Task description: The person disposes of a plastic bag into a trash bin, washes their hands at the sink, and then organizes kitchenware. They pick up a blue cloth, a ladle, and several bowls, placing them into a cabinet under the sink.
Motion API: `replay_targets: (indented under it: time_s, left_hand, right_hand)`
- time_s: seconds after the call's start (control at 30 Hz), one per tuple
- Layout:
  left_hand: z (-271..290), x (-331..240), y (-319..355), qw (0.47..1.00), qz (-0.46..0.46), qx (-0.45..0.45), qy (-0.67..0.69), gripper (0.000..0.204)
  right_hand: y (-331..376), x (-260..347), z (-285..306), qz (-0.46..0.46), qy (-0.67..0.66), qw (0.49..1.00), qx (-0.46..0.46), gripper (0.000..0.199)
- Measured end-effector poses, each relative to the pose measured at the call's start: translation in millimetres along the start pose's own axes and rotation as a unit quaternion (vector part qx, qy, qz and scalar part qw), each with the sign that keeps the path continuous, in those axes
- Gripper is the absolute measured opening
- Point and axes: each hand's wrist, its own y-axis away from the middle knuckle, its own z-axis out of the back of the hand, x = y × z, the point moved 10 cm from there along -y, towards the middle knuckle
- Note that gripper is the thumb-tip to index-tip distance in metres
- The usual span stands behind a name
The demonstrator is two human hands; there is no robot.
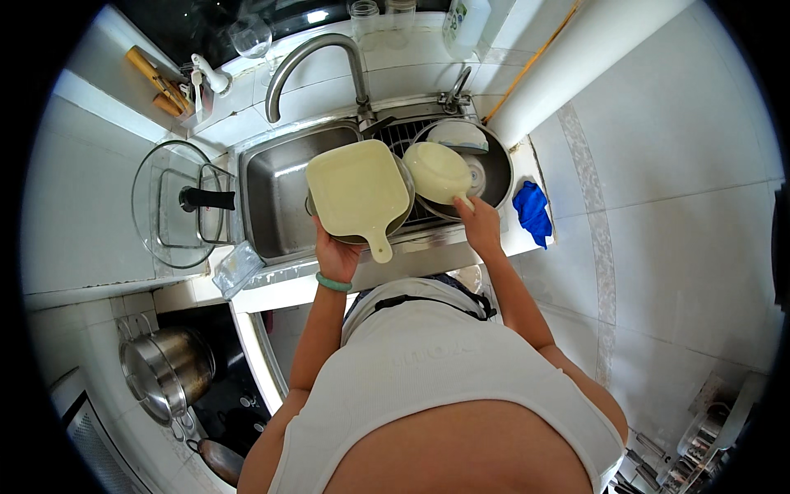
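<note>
Nearest, the left hand [336, 257], with a green band at its wrist, comes up from the lower edge and is closed under the near rim of a pale yellow square dish [355, 191]. The dish's stubby handle points back toward the person and hangs past the fingers, so the grip seems to carry the weight from below, probably to keep the flat face level over the basin. Under it the brown rim of a second dish [405, 216] shows, apparently stacked beneath; whether the same hand bears both is hidden.

Just to the right, the right hand [480, 224] is pinched shut on the short handle of a pale yellow round bowl [438, 171], which is tilted with its underside up, likely so that water runs off. It hangs over a dark round pan [499, 173] holding a white plate [458, 136], which sits on a wire rack [403, 136] across the right part of the steel sink [276, 193].

Beyond the front ledge, a blue cloth [532, 210] lies on the right end of the surface, near the pan. To the left a glass lid [169, 202] with a black knob rests flat beside the sink.

Farther back, the curved tap [309, 58] arches over the basin, with a wine glass [251, 34] and jars [364, 15] along the back ledge. Lower left, well apart, a steel pot [164, 370] stands on the stove.
</note>
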Motion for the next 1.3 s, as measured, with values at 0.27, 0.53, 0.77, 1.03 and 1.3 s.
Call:
replay_targets:
  time_s: [0.27, 0.53, 0.77, 1.03, 1.3]
  left_hand:
    - [10.6, -4.6, 3.1, 1.0, -0.004, -0.022, -0.001, 0.057]
    - [19.1, -0.4, -1.6, 1.0, 0.005, 0.009, 0.01, 0.055]
    - [16.5, 15.6, -11.9, 1.0, 0.019, 0.004, 0.023, 0.054]
    - [8.8, 15.8, -9.9, 1.0, 0.013, -0.011, 0.009, 0.055]
    - [5.8, 9.2, -5.2, 0.999, 0.003, 0.032, 0.022, 0.057]
  right_hand:
    - [6.1, -37.4, -8.1, -0.155, -0.224, 0.96, 0.068, 0.038]
    - [26.5, 14.9, 2.1, -0.225, -0.509, 0.81, 0.185, 0.035]
    - [61.0, 98.8, -40.7, -0.257, -0.68, 0.57, 0.383, 0.034]
    - [94.7, 144.7, -93.1, -0.295, -0.721, 0.404, 0.48, 0.032]
    - [96.9, 155.1, -104.4, -0.298, -0.734, 0.366, 0.488, 0.033]
